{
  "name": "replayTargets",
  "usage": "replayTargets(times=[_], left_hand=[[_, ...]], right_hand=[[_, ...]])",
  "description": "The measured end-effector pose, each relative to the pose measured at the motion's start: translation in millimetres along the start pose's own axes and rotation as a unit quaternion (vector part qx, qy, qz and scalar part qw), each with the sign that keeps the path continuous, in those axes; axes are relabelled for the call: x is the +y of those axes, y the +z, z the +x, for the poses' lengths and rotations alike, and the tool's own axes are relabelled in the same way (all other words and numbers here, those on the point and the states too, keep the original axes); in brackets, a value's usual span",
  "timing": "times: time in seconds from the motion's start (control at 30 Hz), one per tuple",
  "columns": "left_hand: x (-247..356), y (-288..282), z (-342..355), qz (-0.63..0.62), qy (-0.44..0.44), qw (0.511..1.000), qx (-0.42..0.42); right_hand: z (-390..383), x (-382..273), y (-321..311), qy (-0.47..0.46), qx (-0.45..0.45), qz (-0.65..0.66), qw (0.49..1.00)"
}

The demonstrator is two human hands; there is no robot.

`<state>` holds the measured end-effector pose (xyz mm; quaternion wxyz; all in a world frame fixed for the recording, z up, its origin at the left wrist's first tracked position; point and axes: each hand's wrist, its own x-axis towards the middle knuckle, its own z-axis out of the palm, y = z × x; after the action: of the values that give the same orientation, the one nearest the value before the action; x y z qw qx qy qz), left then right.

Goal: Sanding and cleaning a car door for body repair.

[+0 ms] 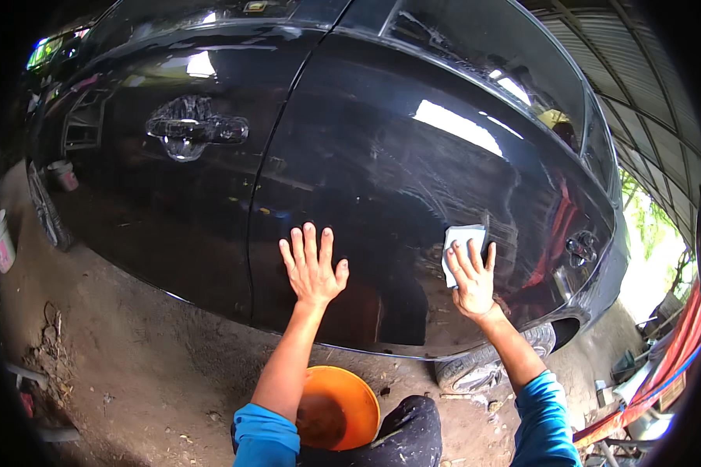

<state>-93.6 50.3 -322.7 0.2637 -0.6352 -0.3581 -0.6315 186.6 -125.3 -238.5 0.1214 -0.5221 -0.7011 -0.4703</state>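
Observation:
A black car's side panels (343, 194) fill most of the view. My left hand (311, 265) lies flat on the door just right of the vertical door seam, fingers apart and holding nothing. My right hand (473, 279) presses a pale, folded square sheet (456, 237) against the same panel, farther right; its fingers rest over the sheet. Left of the seam is a door handle (218, 132), with glossy marks around it. A second handle (581, 251) sits at the far right.
An orange bucket (354, 389) with murky liquid stands by my knee. A wheel (467, 373) shows under the car. A white bucket (0, 243) is at the left. At the right are red fabric (674, 346), assorted clutter and a corrugated roof (639, 86) above.

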Motion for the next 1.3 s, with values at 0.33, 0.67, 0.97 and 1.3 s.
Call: replayTargets(times=[0.33,0.67,0.97,1.3], left_hand=[[-24.8,-9.9,-20.4,0.017,-0.017,0.999,-0.025],[-15.2,-2.4,-16.7,0.012,-0.006,1.0,-0.022],[-6.9,-1.0,-6.9,-0.001,-0.007,1.0,-0.008],[-22.7,-0.6,-21.8,-0.019,-0.03,0.999,0.004]], right_hand=[[184.1,-90.0,-21.3,-0.121,0.068,0.082,0.987],[192.9,-110.0,-12.4,-0.154,0.076,0.07,0.983],[21.7,1.8,7.9,-0.166,-0.042,0.013,0.985],[189.6,-129.7,-1.3,-0.195,0.049,0.108,0.974]])
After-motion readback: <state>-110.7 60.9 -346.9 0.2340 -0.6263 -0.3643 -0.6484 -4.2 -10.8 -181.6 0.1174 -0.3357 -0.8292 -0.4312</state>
